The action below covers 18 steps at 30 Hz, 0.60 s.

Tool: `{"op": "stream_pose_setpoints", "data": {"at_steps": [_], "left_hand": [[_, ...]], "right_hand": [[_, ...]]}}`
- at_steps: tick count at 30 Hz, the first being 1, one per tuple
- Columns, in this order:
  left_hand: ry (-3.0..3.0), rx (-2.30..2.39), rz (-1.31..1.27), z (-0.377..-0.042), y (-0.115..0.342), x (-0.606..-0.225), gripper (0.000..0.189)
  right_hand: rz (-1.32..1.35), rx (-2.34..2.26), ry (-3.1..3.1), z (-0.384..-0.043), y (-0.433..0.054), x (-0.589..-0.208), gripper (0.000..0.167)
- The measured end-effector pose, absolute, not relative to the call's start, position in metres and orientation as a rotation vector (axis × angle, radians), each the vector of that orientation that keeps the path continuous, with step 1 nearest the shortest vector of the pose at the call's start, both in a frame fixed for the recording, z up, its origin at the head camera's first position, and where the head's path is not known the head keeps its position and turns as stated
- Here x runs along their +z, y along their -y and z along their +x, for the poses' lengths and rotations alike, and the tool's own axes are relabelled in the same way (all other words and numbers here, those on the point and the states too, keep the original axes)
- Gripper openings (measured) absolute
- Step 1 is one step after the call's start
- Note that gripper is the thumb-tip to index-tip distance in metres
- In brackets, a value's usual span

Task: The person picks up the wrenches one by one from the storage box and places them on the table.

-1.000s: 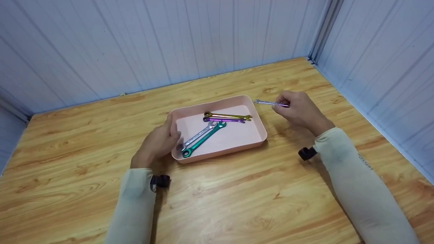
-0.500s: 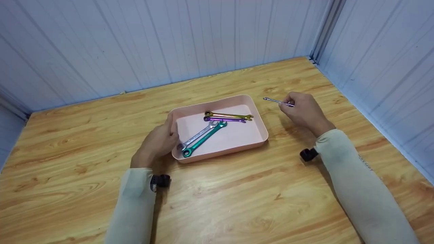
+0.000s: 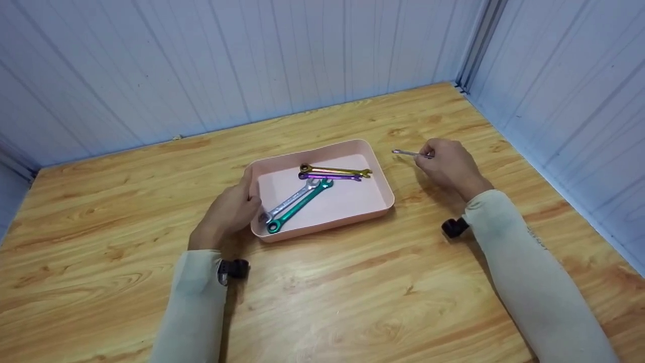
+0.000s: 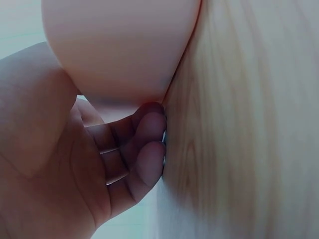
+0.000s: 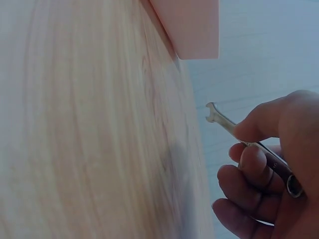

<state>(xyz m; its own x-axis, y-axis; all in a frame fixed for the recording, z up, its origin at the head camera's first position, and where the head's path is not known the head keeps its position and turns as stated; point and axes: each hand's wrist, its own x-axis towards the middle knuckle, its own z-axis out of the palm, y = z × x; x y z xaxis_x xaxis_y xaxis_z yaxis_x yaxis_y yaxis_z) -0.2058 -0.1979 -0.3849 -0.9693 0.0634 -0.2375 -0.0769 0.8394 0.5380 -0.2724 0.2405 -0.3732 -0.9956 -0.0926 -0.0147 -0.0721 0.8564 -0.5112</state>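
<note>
My left hand point(image 3: 227, 212) grips the pink tray point(image 3: 327, 225) at its left end, thumb over the rim. In the left wrist view its curled fingers point(image 4: 149, 162) lie low against the tray's outer wall, close to the tabletop. Right of the tray, my right hand point(image 3: 450, 164) pinches a small silver combination wrench point(image 5: 227, 124) between thumb and fingers. Its open end points toward the tray, and its ring end lies near the palm. Inside the tray are a gold wrench point(image 3: 337, 171), a purple wrench point(image 3: 330, 177), a silver wrench point(image 3: 289, 200) and a green wrench point(image 3: 300, 206).
A wood-grain table point(image 3: 327, 292) spreads under the tray and both arms. White panelled walls point(image 3: 211, 65) close off its back and right sides. Black wrist cameras point(image 3: 234, 268) are strapped over the pale sleeves.
My right hand has drawn the small wrench a little to the right, away from the tray's rim. The left hand keeps its grip, and the wrenches in the tray lie as before.
</note>
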Motion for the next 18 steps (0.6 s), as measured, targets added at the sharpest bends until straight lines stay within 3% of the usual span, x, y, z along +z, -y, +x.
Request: {"op": "stream_pose_setpoints", "data": {"at_steps": [18], "left_hand": [[-2.796, 0.845, 0.031, -0.2049, 0.1927, -0.3845, 0.071]], "right_hand": [[-0.144, -0.711, -2.934, -0.2739, -0.2495, -0.3743, 0.029]]}}
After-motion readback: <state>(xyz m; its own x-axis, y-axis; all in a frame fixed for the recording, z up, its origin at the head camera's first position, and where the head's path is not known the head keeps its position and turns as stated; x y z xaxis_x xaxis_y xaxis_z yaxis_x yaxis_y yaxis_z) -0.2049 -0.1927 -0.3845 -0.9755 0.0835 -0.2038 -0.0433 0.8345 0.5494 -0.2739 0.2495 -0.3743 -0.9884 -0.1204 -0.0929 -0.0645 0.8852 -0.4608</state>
